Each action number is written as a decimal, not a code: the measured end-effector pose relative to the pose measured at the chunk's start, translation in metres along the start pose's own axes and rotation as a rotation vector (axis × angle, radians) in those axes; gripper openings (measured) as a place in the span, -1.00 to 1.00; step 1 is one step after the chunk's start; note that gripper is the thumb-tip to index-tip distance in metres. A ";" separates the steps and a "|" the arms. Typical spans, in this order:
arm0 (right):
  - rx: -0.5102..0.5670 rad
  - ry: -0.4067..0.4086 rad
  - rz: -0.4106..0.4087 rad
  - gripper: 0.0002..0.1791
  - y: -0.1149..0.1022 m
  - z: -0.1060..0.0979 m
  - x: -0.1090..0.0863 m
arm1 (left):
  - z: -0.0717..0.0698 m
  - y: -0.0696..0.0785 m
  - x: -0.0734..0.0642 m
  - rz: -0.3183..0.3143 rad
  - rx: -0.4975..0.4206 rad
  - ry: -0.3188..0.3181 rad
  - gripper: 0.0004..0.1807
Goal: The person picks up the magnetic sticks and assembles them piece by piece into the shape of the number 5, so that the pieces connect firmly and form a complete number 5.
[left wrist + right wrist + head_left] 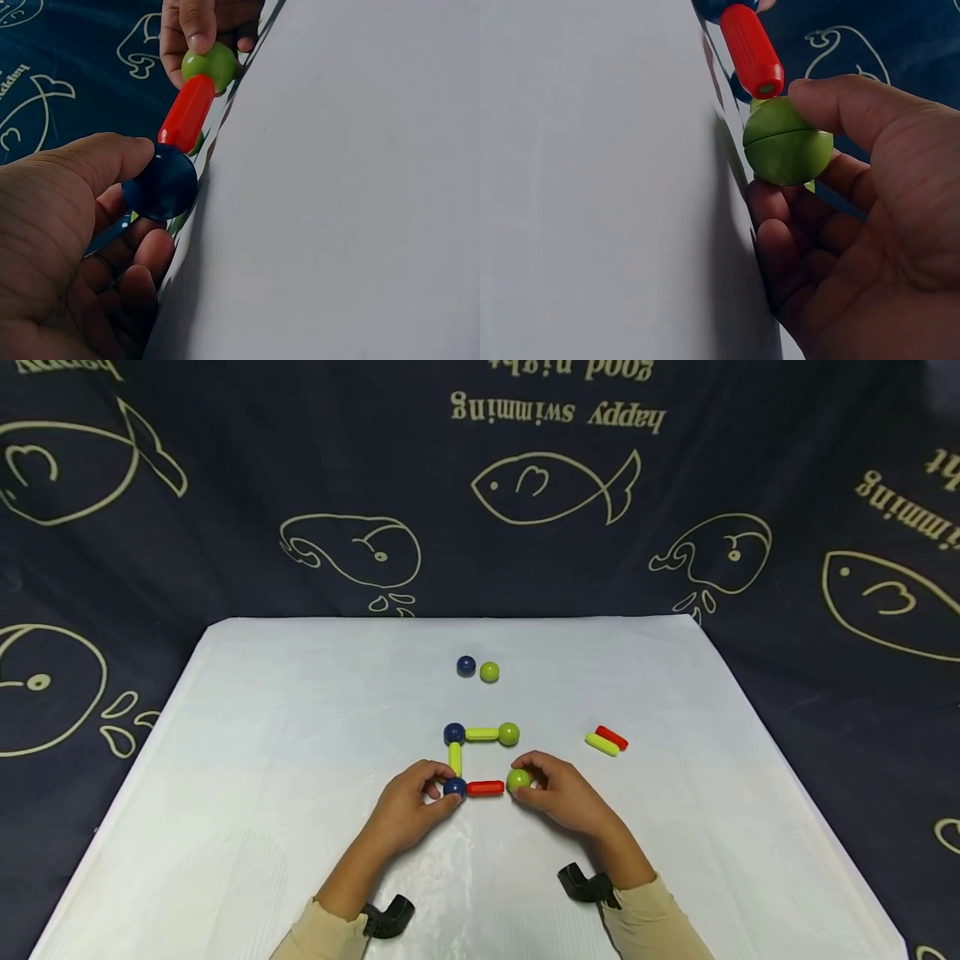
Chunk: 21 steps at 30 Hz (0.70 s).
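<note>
My left hand pinches a dark blue ball between thumb and fingers. From that ball a red rod points right and a yellow-green rod runs away from me to a second blue ball. Another yellow-green rod joins the second ball to a green ball. In my right hand, thumb and fingers grip a green ball close to the red rod's free end. A small gap shows between them in the head and right wrist views.
A loose blue ball and a green ball lie farther back on the white table. To the right, a red rod and a yellow-green rod lie side by side. A dark cloth with fish drawings hangs behind.
</note>
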State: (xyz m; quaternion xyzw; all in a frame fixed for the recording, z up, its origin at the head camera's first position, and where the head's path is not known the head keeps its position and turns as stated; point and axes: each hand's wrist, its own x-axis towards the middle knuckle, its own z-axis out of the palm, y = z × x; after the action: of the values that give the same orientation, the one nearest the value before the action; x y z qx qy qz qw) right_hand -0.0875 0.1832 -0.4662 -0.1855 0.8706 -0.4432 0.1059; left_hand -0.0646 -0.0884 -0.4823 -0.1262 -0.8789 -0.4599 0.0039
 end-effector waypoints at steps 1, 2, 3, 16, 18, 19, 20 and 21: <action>-0.001 0.001 0.005 -0.70 0.000 0.000 0.000 | 0.000 0.000 0.000 0.004 0.002 0.001 -0.73; -0.004 0.001 0.005 -0.71 0.000 0.000 0.000 | 0.000 0.000 0.000 0.006 0.003 0.001 -0.73; -0.006 0.001 0.006 -0.70 0.001 0.001 0.000 | 0.001 0.000 0.000 0.006 0.004 0.000 -0.73; -0.008 -0.002 -0.001 -0.71 0.001 0.003 0.000 | -0.001 0.001 0.001 -0.011 -0.003 -0.013 -0.71; -0.010 -0.001 -0.002 -0.71 0.001 0.003 0.000 | -0.001 0.001 0.001 -0.009 -0.003 -0.013 -0.72; -0.010 -0.001 -0.003 -0.71 0.001 0.003 0.000 | -0.001 0.001 0.001 -0.007 -0.001 -0.012 -0.72; -0.009 0.000 -0.004 -0.71 0.001 0.003 0.000 | -0.001 0.001 0.001 -0.003 0.000 -0.010 -0.72; -0.006 0.000 -0.005 -0.71 0.001 0.003 0.000 | -0.001 0.001 0.001 -0.001 0.001 -0.008 -0.72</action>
State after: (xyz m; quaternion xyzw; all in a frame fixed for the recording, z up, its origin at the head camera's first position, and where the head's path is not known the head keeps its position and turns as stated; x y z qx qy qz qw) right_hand -0.0866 0.1818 -0.4684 -0.1880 0.8716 -0.4406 0.1043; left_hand -0.0657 -0.0881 -0.4813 -0.1279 -0.8791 -0.4591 0.0002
